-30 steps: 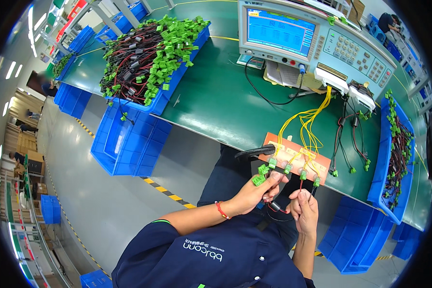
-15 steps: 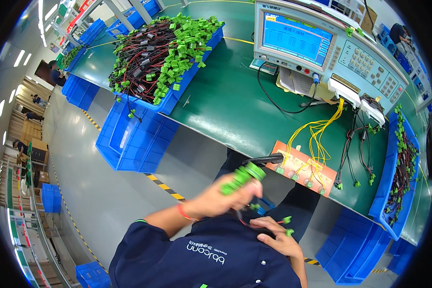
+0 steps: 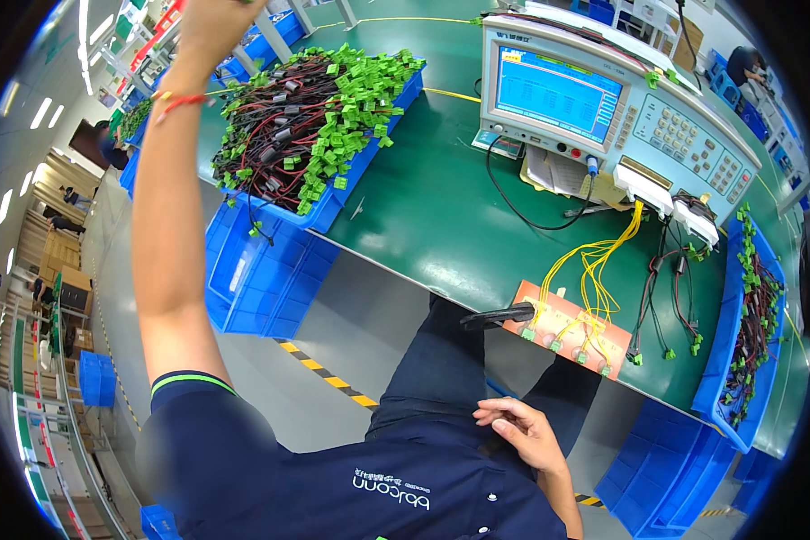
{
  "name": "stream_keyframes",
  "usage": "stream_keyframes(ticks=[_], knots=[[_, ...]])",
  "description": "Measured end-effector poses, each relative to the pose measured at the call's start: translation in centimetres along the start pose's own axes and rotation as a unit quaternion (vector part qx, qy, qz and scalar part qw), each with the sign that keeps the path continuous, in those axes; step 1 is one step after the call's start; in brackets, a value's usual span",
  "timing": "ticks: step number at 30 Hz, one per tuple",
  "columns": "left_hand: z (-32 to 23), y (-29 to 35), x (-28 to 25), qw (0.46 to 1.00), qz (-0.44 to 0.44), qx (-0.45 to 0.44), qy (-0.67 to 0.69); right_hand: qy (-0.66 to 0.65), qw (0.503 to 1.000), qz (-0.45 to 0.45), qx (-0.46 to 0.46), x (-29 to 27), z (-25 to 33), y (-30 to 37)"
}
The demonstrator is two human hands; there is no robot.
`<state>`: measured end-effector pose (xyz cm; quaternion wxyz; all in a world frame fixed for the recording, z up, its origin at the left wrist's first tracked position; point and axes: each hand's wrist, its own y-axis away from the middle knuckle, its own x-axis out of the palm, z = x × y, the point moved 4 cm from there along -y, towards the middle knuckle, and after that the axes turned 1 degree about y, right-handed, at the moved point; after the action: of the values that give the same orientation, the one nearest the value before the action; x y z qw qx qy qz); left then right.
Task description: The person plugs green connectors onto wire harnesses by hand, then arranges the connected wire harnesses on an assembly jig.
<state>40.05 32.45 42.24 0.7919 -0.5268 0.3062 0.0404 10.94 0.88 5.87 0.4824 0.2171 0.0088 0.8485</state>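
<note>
Hands (image 3: 214, 31) moved apart, black-and-red wire harnesses (image 3: 272, 126) heaped, bright green connectors (image 3: 355, 112)

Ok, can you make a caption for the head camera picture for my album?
Left hand stretched out past a blue bin heaped with green-tipped cables, right hand near the lap.

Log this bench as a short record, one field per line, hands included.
Left hand: at the picture's top edge, partly cut off; grip unclear
Right hand: half open, nothing visible in it
Left bin: blue, heaped with cables bearing green connectors
Board: orange, at the table's near edge
Tester: screen lit blue
Yellow wires: run from tester to board
Right bin: blue, holds more cables
</note>
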Motion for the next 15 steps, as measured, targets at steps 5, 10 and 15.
stream_keyframes(ticks=[5, 10, 15], knots=[[8.6, 4.7, 13.6, 0.989, 0.142, -0.019, -0.033, 0.222, 0.975, -0.002, 0.015, 0.9, 0.0, 0.5], [8.3, 10.5, 19.4, 0.936, 0.274, -0.21, 0.071, 0.208, 0.975, -0.048, 0.06, 0.4, -0.8, 2.0], [7.7, 11.1, 17.9, 0.924, 0.284, -0.225, 0.12, 0.174, 0.977, -0.117, 0.04, -2.0, -2.4, 2.3]])
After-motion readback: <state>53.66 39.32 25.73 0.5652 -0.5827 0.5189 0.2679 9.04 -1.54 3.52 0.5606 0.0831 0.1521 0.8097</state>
